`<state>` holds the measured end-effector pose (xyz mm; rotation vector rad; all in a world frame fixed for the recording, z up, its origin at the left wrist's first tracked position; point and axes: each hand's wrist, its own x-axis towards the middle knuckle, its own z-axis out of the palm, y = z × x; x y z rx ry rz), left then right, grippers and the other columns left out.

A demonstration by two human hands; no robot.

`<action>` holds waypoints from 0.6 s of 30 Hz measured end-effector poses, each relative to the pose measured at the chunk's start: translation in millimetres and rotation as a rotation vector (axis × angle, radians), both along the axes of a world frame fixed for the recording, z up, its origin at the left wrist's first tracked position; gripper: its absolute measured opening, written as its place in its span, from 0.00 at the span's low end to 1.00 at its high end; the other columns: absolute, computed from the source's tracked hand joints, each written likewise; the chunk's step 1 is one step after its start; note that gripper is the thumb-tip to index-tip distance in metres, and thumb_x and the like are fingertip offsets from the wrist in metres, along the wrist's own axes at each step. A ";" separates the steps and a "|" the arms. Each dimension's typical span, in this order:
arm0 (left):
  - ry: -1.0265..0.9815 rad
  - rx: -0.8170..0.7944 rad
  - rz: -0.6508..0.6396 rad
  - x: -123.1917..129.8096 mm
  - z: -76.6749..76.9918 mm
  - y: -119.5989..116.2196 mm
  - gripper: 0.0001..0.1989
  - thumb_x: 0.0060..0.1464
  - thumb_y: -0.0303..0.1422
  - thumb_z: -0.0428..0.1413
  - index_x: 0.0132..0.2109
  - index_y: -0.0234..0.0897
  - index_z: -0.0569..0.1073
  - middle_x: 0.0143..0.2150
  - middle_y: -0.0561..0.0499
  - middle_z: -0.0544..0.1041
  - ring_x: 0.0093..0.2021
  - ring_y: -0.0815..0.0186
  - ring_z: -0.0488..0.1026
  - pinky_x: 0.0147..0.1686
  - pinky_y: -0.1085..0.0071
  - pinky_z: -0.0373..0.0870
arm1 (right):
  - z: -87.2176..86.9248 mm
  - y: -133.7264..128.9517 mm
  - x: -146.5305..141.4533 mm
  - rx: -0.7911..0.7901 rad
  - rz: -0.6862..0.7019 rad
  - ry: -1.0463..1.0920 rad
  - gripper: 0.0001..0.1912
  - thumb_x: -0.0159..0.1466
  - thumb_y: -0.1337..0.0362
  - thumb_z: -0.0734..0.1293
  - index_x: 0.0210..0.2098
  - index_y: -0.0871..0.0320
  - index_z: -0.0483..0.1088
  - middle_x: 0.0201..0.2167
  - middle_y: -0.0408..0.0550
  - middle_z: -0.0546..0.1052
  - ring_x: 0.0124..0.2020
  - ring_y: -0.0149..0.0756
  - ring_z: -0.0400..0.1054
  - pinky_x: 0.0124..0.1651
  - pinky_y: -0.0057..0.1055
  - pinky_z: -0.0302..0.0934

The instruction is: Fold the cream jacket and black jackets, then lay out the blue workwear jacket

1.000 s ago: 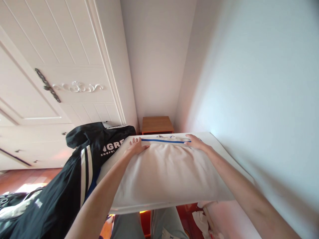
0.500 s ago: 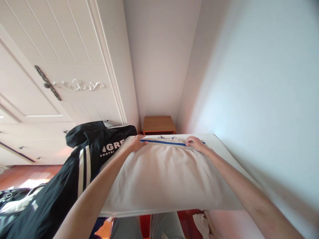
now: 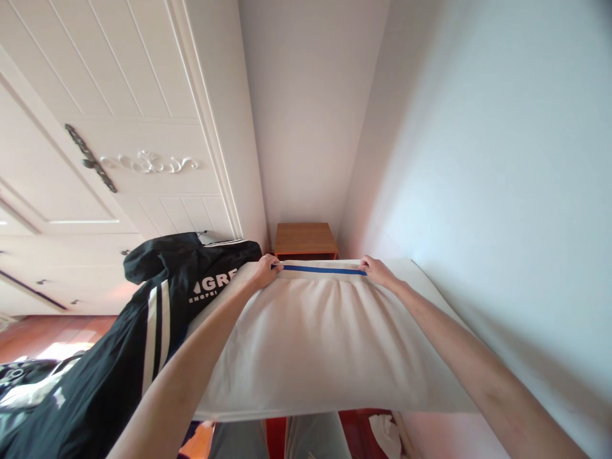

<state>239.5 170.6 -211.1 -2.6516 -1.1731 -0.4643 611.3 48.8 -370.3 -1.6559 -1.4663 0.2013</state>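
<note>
A white garment (image 3: 310,344) lies spread over a long white-topped surface, with gathers running down from its far band. A blue stripe (image 3: 320,270) crosses that band. My left hand (image 3: 268,271) pinches the band's left end, fingers closed on the cloth. At the right end, my right hand (image 3: 375,269) grips the same band between thumb and fingers. The stripe is pulled fairly straight between the two hands. Whether the garment is a shirt or something else, I cannot tell.
A black jacket (image 3: 167,299) with white stripes and lettering drapes at the left, beside a white cabinet (image 3: 191,178). A small wooden stand (image 3: 306,238) is beyond the far end. A pale wall (image 3: 502,191) runs along the right. A white cloth (image 3: 385,433) lies low down.
Both hands have closed on the band and moved it slightly up and away. The white and blue edging seen beyond the band before is now covered.
</note>
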 end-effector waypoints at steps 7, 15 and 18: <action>-0.001 -0.063 0.077 3.7 -4.3 0.0 0.13 0.57 0.39 0.53 0.42 0.39 0.78 0.46 0.41 0.80 0.48 0.53 0.75 0.48 0.64 0.67 | -9.3 14.2 -8.1 -0.050 -0.011 0.012 0.06 0.63 0.68 0.60 0.32 0.56 0.66 0.33 0.49 0.77 0.34 0.38 0.67 0.38 0.29 0.56; -0.038 -0.229 0.048 0.9 18.5 -7.9 0.19 0.43 0.51 0.61 0.29 0.39 0.75 0.32 0.47 0.79 0.35 0.56 0.75 0.33 0.69 0.66 | -0.1 -1.8 3.1 0.024 0.212 0.062 0.12 0.59 0.54 0.67 0.33 0.57 0.70 0.36 0.48 0.78 0.39 0.41 0.69 0.45 0.33 0.62; -0.103 -0.268 -0.014 1.0 32.6 -9.8 0.18 0.41 0.50 0.62 0.28 0.38 0.75 0.28 0.52 0.76 0.31 0.62 0.73 0.30 0.72 0.64 | 11.1 -8.0 19.9 0.064 0.245 0.089 0.18 0.58 0.49 0.67 0.34 0.58 0.72 0.35 0.48 0.78 0.39 0.41 0.69 0.45 0.33 0.63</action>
